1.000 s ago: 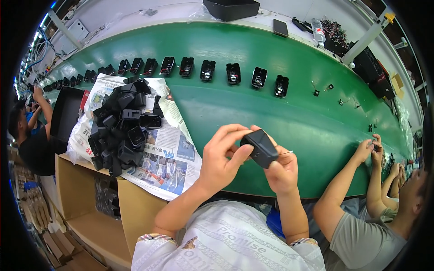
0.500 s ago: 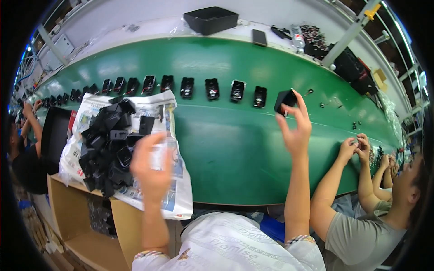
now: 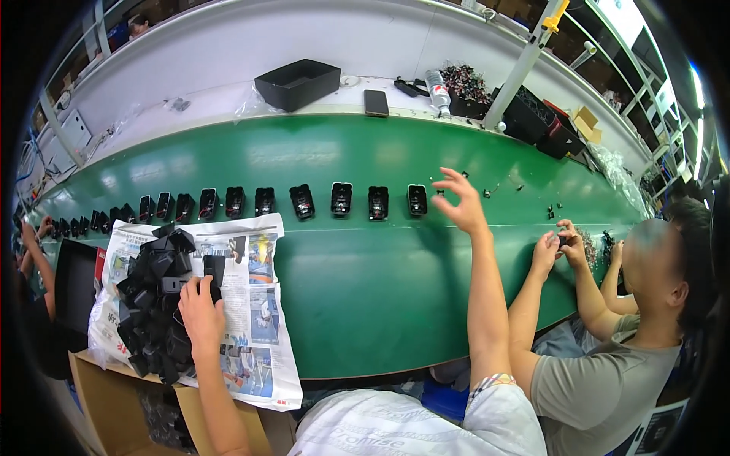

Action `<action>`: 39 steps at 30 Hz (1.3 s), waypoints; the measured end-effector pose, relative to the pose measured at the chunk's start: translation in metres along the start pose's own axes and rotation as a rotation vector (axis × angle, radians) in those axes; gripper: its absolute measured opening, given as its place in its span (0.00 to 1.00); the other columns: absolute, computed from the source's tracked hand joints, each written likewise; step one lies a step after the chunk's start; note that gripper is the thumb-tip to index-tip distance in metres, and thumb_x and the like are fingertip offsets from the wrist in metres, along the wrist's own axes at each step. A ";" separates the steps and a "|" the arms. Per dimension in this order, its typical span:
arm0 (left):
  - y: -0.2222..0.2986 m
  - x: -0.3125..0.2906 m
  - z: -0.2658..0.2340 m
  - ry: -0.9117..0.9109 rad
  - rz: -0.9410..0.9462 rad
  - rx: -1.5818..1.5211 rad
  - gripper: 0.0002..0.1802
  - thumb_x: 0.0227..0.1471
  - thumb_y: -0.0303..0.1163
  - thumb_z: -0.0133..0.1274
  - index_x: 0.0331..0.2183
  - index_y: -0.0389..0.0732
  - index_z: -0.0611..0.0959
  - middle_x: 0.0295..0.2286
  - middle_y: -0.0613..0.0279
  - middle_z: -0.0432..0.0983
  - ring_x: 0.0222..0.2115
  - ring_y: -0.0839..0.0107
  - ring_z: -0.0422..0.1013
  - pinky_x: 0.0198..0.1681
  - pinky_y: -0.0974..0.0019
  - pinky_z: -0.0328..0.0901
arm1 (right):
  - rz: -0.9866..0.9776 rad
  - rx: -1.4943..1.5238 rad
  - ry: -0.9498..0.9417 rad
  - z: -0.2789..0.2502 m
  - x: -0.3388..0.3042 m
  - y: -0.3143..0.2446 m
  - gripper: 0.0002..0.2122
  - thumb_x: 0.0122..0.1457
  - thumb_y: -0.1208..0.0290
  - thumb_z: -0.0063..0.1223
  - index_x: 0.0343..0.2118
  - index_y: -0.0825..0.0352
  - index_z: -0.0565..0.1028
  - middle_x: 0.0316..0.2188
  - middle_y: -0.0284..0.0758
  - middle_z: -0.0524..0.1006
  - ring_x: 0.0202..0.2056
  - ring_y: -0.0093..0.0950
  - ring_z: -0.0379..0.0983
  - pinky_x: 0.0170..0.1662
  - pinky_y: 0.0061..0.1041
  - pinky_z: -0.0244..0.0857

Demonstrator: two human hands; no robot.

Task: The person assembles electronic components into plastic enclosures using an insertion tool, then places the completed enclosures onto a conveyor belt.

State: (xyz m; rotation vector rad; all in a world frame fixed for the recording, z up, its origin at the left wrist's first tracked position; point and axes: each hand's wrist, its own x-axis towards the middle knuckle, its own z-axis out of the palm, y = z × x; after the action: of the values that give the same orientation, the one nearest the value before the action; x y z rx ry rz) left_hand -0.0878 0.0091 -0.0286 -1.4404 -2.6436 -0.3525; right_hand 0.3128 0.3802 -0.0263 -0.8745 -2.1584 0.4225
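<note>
My left hand lies at the right side of a pile of black plastic housings. Its fingers are stretched out and touch the pile beside an upright black piece; the fingertips partly hide what lies under them. Empty, with fingers spread, my right hand hovers just right of the row's last black housing. That housing stands apart from the hand. A long row of similar open black housings, with small parts and wires inside, runs leftward across the green table.
Newspaper lies beneath the pile, with a cardboard box below it. A black bin, phone and bottle stand on the back ledge. Close on the right, a co-worker's hands handle a small part.
My right hand has let go of a black housing, which now stands at the row's right end. My left hand has moved onto the pile. The view has shifted.
</note>
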 end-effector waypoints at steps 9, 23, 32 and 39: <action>0.017 0.004 0.002 -0.154 0.013 0.088 0.29 0.34 0.31 0.65 0.42 0.44 0.75 0.43 0.55 0.70 0.42 0.49 0.66 0.47 0.53 0.61 | 0.694 -0.520 -0.106 0.024 0.023 0.039 0.18 0.45 0.55 0.65 0.34 0.64 0.80 0.31 0.42 0.81 0.38 0.42 0.78 0.42 0.36 0.72; 0.085 -0.016 -0.055 -0.229 0.210 -1.081 0.27 0.46 0.32 0.62 0.46 0.39 0.68 0.37 0.62 0.69 0.32 0.73 0.69 0.36 0.74 0.66 | 0.437 1.056 0.142 0.007 -0.057 -0.142 0.05 0.55 0.77 0.57 0.33 0.70 0.76 0.38 0.42 0.78 0.31 0.19 0.72 0.37 0.19 0.66; 0.138 -0.019 -0.082 -0.583 0.416 -1.187 0.31 0.35 0.29 0.70 0.44 0.35 0.76 0.39 0.61 0.74 0.39 0.71 0.73 0.44 0.69 0.67 | 0.102 1.020 -0.057 0.011 -0.090 -0.248 0.07 0.45 0.84 0.65 0.28 0.70 0.79 0.30 0.41 0.78 0.32 0.25 0.74 0.33 0.20 0.68; 0.136 -0.027 -0.058 -0.421 0.375 -1.554 0.49 0.28 0.43 0.76 0.50 0.30 0.74 0.35 0.59 0.77 0.36 0.74 0.73 0.42 0.71 0.66 | 0.121 0.737 -0.063 0.005 -0.095 -0.262 0.07 0.41 0.82 0.65 0.25 0.68 0.79 0.25 0.35 0.75 0.25 0.24 0.70 0.29 0.20 0.62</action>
State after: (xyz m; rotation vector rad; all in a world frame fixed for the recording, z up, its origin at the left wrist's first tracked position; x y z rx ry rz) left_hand 0.0398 0.0433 0.0419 -2.3630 -1.9773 -2.6146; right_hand 0.2365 0.1267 0.0614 -0.5647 -1.7829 1.2196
